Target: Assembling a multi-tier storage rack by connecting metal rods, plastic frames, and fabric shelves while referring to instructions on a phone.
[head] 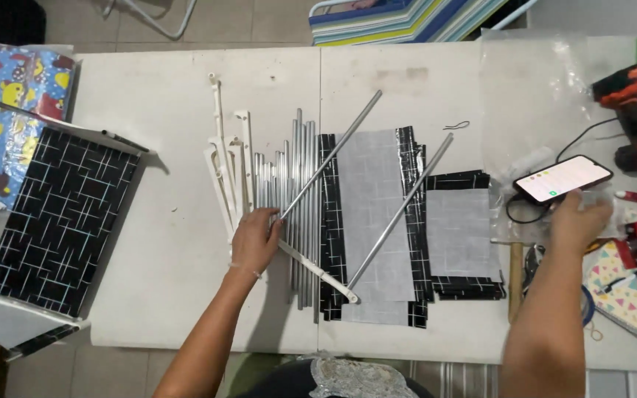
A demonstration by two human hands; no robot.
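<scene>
A: State hand positions.

B: Left hand (254,239) rests on the bundle of silver metal tubes (296,214) at table centre, fingers curled over 1 tube and a white plastic bar (317,271). Right hand (578,220) grips a black smartphone with lit screen (562,178), fingers wrapped beneath.

A: Best practice?

B: Judged: press the bundle flat so tubes cannot roll; keep the folded black-and-grey fabric panels (374,221) beside them undisturbed.
</scene>
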